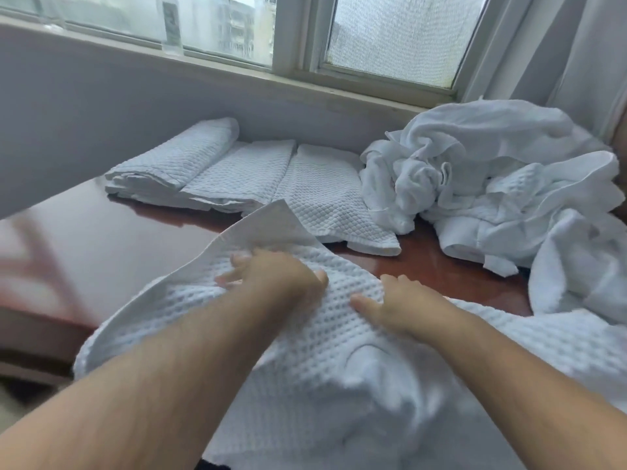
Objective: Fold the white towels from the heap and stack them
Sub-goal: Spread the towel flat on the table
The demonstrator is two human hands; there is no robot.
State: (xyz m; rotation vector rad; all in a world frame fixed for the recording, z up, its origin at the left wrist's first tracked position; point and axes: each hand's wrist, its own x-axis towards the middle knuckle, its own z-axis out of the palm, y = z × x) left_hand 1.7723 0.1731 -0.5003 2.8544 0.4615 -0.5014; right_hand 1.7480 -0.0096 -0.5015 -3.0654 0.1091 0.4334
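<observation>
A waffle-weave towel (305, 334) is draped over the near edge of the counter (424, 259). The left grip (271, 276) and right grip (397, 307) are laid on it with fingers spread, pressing and not clenched. The cloth is best smoothed outward from the middle, and the hems squared, before any fold is made. Folded towels (210, 171) are ranged by the wall, and the heap (492, 184) is piled at the right. A small sign (171, 25) at the window is too blurred to be read.
</observation>
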